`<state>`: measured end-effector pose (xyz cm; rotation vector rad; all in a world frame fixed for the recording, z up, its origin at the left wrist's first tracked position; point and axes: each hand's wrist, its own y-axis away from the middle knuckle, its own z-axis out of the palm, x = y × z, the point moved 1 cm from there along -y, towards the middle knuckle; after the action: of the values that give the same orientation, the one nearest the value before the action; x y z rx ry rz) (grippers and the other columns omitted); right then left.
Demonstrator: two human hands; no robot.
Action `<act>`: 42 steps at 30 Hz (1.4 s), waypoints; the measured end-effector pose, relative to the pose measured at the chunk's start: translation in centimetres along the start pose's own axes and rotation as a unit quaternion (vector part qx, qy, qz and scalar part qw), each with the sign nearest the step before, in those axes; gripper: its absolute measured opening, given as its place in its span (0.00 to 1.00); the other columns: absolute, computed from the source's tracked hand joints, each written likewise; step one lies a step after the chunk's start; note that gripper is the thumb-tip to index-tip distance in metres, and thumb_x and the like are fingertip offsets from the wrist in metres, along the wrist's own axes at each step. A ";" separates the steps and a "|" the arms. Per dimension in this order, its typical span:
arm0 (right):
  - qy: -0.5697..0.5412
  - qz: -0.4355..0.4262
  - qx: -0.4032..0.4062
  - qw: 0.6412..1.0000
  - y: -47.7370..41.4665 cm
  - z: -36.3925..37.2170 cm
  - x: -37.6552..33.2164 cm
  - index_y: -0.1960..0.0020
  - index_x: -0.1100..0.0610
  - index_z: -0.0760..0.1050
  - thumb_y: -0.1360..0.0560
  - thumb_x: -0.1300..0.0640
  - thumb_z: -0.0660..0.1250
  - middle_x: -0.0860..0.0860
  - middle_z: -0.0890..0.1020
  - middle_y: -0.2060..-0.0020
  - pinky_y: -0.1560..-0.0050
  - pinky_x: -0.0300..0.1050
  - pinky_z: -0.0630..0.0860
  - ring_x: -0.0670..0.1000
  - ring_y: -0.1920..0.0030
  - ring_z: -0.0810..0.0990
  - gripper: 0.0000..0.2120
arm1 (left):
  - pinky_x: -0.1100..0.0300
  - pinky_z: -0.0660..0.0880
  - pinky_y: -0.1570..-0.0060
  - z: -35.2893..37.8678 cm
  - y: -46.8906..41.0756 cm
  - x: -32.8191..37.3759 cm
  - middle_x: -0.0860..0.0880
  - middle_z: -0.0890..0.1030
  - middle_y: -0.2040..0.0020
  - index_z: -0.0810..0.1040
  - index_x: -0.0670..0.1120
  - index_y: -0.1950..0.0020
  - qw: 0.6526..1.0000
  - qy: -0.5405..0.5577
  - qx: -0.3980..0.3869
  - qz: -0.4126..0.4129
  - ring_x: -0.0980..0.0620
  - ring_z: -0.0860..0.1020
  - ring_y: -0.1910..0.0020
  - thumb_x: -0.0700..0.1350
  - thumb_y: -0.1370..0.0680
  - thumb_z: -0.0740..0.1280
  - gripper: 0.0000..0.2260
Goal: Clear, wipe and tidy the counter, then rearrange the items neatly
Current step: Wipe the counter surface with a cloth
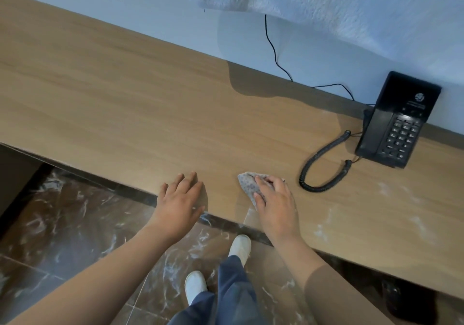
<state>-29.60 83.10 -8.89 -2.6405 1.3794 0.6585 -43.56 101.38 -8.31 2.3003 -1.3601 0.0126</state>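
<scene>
While the right hand pressed a bunched cloth to the counter near its front edge, fingers curled over the wad, the left hand lay flat just left of it, fingers spread, likely bracing the lean. Cloth sat left of the coiled cord. Phone stood far right against the wall, probably kept there to be wiped around. White smears marked the wood right of the cloth; the left stretch looked clean. Judged: wiping under way, right side not yet done.
</scene>
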 end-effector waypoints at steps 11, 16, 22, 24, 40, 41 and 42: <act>-0.060 0.002 -0.030 0.998 6.1 1.1 -1.7 0.33 0.52 0.76 0.21 0.60 0.62 0.44 0.71 0.49 0.44 0.38 0.69 0.46 0.47 0.71 0.17 | 0.44 0.47 0.24 -0.2 0.5 -1.0 0.49 0.44 0.20 0.52 0.50 0.20 0.999 0.015 -0.046 0.010 0.45 0.44 0.21 0.55 0.18 0.59 0.30; -0.070 -0.020 -0.074 0.995 7.2 0.9 -2.0 0.37 0.52 0.79 0.21 0.62 0.62 0.45 0.71 0.53 0.49 0.37 0.69 0.46 0.51 0.72 0.15 | 0.44 0.48 0.24 -0.4 0.3 -1.1 0.49 0.44 0.20 0.51 0.50 0.20 0.998 0.006 -0.064 0.013 0.44 0.44 0.21 0.55 0.19 0.59 0.31; -0.043 -0.024 -0.154 0.987 8.1 -0.1 -2.1 0.36 0.51 0.78 0.20 0.58 0.62 0.46 0.70 0.53 0.57 0.32 0.63 0.44 0.55 0.68 0.14 | 0.44 0.51 0.24 -0.3 -0.2 -1.3 0.48 0.45 0.20 0.52 0.50 0.20 0.998 -0.010 -0.068 0.016 0.43 0.46 0.21 0.56 0.19 0.59 0.30; -0.053 -0.007 -0.140 0.989 8.6 -0.6 -1.9 0.37 0.50 0.78 0.20 0.58 0.61 0.45 0.70 0.53 0.56 0.32 0.63 0.44 0.55 0.69 0.14 | 0.45 0.51 0.24 -0.3 -0.3 -1.3 0.48 0.45 0.20 0.52 0.50 0.20 0.997 -0.011 -0.069 0.016 0.43 0.46 0.21 0.56 0.19 0.59 0.30; -0.122 0.029 0.001 0.992 6.7 -5.7 1.3 0.40 0.49 0.80 0.22 0.59 0.64 0.43 0.76 0.50 0.48 0.34 0.70 0.40 0.51 0.75 0.13 | 0.51 0.60 0.27 -2.2 -0.5 -0.1 0.47 0.58 0.24 0.64 0.47 0.25 0.997 0.008 -0.073 0.005 0.45 0.58 0.26 0.55 0.20 0.62 0.26; -0.123 0.027 0.008 0.992 6.0 -6.0 1.6 0.40 0.49 0.80 0.22 0.59 0.64 0.43 0.77 0.49 0.48 0.33 0.69 0.39 0.50 0.74 0.13 | 0.51 0.61 0.28 -2.4 -0.6 0.2 0.47 0.59 0.24 0.65 0.47 0.25 0.997 0.007 -0.075 -0.003 0.45 0.59 0.26 0.55 0.20 0.62 0.25; -0.123 0.025 0.012 0.992 5.3 -6.2 1.9 0.40 0.48 0.80 0.22 0.58 0.65 0.44 0.78 0.48 0.48 0.33 0.69 0.40 0.49 0.75 0.13 | 0.50 0.62 0.29 -2.5 -0.8 0.6 0.47 0.59 0.25 0.65 0.47 0.26 0.997 0.007 -0.076 -0.013 0.45 0.60 0.27 0.54 0.20 0.62 0.24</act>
<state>-30.80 76.86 -3.47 -2.4141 1.3758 0.9323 -42.08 102.21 -6.27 2.1861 -1.2791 -0.0815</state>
